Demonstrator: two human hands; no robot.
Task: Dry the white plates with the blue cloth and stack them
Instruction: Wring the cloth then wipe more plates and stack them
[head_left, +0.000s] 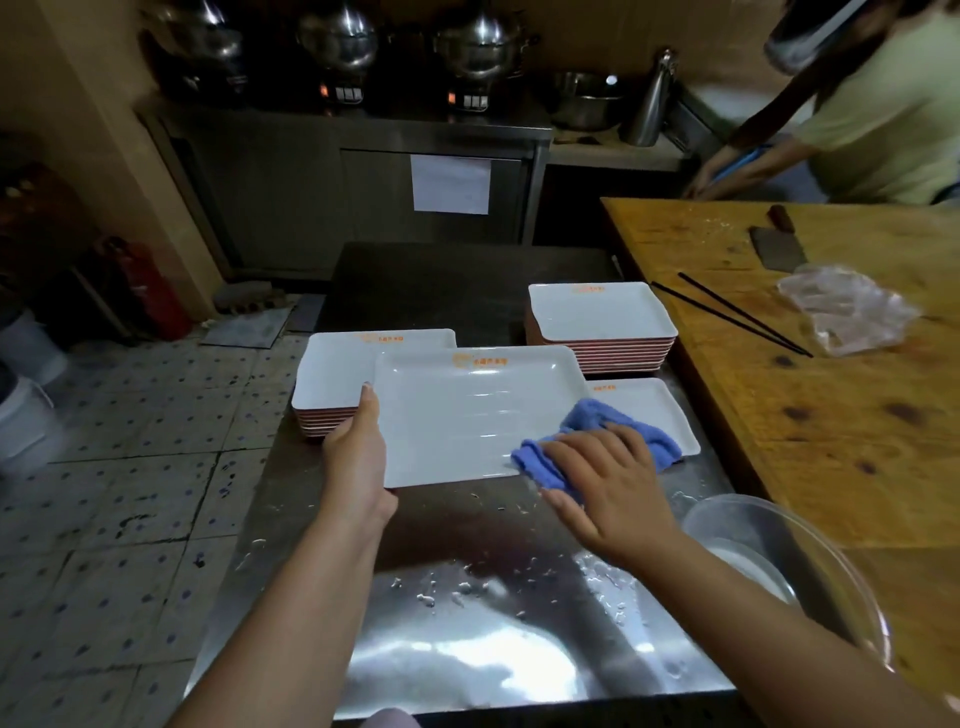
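The left hand (358, 447) is pinching the stiff, probably slippery plate (467, 410) at nine o'clock while the right hand (608, 478), fingers spread, is pressing the soft blue cloth (597, 415).

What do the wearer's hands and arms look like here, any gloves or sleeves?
No gloves: the left hand and right hand are both bare. The forearms are uncovered down to the frame's bottom edge, so no sleeve shows. No watch, ring or wristband is visible.

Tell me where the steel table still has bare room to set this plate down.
Bare: the steel table near edge, wet, between the held plate and glass bowl; also the dark far end beyond both stacks. The right side is crowded.
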